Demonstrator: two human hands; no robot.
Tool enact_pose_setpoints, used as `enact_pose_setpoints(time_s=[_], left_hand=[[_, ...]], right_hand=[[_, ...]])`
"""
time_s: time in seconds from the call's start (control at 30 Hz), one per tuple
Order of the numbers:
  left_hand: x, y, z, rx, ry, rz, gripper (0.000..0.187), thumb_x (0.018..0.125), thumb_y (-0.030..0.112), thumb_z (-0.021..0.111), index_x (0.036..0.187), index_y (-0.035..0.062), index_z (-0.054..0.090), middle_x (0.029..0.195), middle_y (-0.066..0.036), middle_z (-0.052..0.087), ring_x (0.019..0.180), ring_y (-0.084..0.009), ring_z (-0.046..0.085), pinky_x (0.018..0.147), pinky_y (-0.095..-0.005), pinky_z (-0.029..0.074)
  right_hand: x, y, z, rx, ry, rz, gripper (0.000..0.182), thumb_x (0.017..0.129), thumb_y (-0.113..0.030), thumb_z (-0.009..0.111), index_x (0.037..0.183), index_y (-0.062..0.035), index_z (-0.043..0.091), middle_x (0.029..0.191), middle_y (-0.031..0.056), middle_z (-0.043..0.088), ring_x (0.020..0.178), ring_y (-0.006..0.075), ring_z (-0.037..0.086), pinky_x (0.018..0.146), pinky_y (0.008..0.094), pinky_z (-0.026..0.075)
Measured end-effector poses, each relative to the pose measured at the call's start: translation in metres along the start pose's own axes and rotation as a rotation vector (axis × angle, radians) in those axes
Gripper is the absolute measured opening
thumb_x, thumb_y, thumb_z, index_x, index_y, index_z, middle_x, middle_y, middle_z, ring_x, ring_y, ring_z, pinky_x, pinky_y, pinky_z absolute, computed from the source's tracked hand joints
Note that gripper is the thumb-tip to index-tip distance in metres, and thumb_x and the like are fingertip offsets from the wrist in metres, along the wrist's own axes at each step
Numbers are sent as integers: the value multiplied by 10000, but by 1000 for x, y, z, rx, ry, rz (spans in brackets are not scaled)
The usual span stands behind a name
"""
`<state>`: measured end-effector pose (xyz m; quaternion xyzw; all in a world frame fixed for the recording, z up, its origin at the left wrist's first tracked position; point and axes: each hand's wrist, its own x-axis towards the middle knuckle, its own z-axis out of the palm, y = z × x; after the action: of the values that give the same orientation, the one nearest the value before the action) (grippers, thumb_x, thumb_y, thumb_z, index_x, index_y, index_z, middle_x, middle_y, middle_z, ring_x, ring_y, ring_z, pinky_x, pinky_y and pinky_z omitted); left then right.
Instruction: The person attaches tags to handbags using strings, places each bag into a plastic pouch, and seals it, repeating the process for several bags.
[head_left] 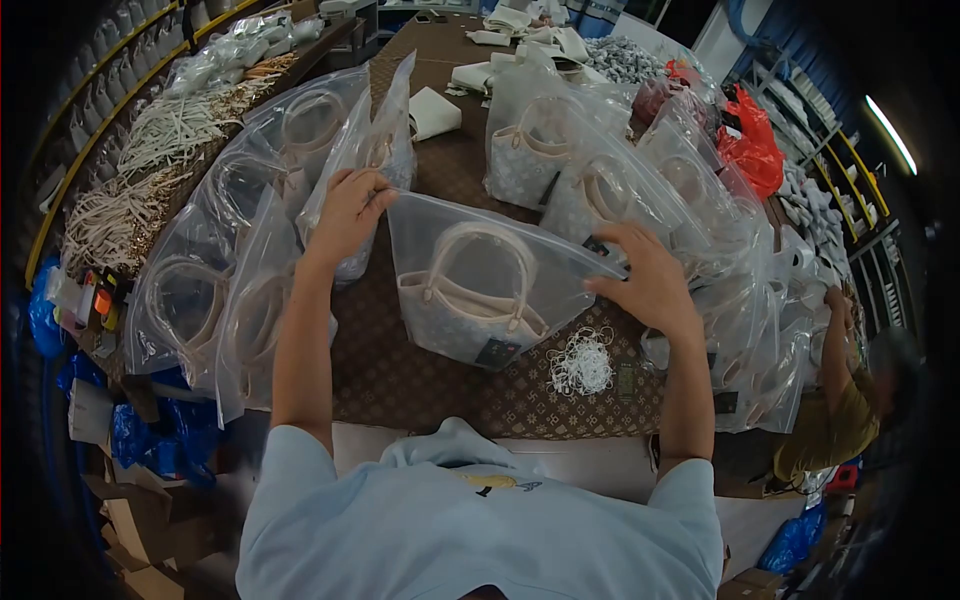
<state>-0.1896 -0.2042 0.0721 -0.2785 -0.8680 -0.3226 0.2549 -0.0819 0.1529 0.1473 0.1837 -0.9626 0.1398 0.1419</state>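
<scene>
A pale patterned handbag [455, 318] with two beige handles stands inside a clear plastic bag [408, 225] in front of me. A dark tag [497, 352] shows at its lower right. My left hand [347, 212] pinches the plastic bag's upper left corner between thumb and fingers. On the other side, my right hand [645, 278] has its thumb and fingers closed around the upper right corner, so the top edge is stretched between both hands. Below the right hand lies a tangled heap of white strings [582, 362], beside a small dark green tag [625, 381].
Bagged handbags [260, 300] crowd the left side, and more bagged handbags [690, 210] line the right. Cream material pieces [434, 114] lie farther back. Straps [130, 190] are heaped at far left. A red plastic bag [752, 145] and a co-worker's arm [836, 340] are at right.
</scene>
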Motion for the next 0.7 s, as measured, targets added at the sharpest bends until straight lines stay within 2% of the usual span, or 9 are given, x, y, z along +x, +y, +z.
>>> enact_pose_setpoints(time_s=[0.1,0.23,0.27,0.3,0.37,0.47,0.53,0.67,0.7], left_hand=[[3,18,-7,-5,-39,-46,152,830,190,570,827,39,573,868,-56,596,872,-237,553,955,-354,294],[-10,9,-1,-136,18,-40,162,846,158,563,934,24,582,933,-61,604,920,-212,560,961,-332,319],[-18,9,4,-307,191,-173,193,869,158,542,997,17,570,967,-63,599,934,-194,557,946,-320,345],[-29,8,11,-485,363,-314,227,892,157,522,1061,10,559,1002,-66,595,947,-176,554,931,-308,371],[-61,-11,36,-729,457,-467,279,919,179,497,1130,-1,528,1033,-73,578,938,-156,547,855,-279,425],[-112,-30,93,-764,222,-622,281,911,188,518,1118,-1,537,1044,-77,585,923,-141,558,824,-274,436],[-129,-21,125,-612,-31,-654,273,895,172,536,1117,13,543,1022,-86,595,920,-163,565,814,-291,444],[-159,-8,196,-342,-479,-607,237,865,137,548,1081,42,571,1055,-118,574,959,-274,554,838,-371,447],[-162,6,199,-231,-551,-538,224,862,134,548,1066,49,579,1103,-123,555,1006,-297,531,868,-403,433]], right_hand=[[40,-15,42,-64,111,-259,754,632,-374,732,1268,-104,428,1115,157,553,1103,320,490,905,404,411],[70,-16,89,221,-287,67,547,662,-378,718,1068,-43,567,924,145,616,895,308,576,756,399,449],[70,-14,90,306,-422,136,480,676,-371,714,986,-22,604,835,141,630,795,295,602,693,390,456],[66,-8,84,311,-406,169,480,676,-371,714,986,-22,604,835,141,630,795,295,602,693,390,456],[45,9,50,568,-144,192,372,707,-338,709,845,-2,625,681,88,608,627,210,577,587,340,435],[20,27,-56,644,78,342,289,749,-292,702,871,-35,651,713,0,600,630,84,538,571,252,415],[1,27,-130,444,213,380,295,760,-309,694,884,-43,658,716,-3,601,630,59,526,571,237,408],[-39,17,-234,29,425,286,268,807,-338,640,838,-73,621,703,-31,558,644,43,502,584,229,399],[-47,23,-262,-161,456,556,330,787,-391,632,892,-78,623,736,4,592,652,92,540,610,278,427]])
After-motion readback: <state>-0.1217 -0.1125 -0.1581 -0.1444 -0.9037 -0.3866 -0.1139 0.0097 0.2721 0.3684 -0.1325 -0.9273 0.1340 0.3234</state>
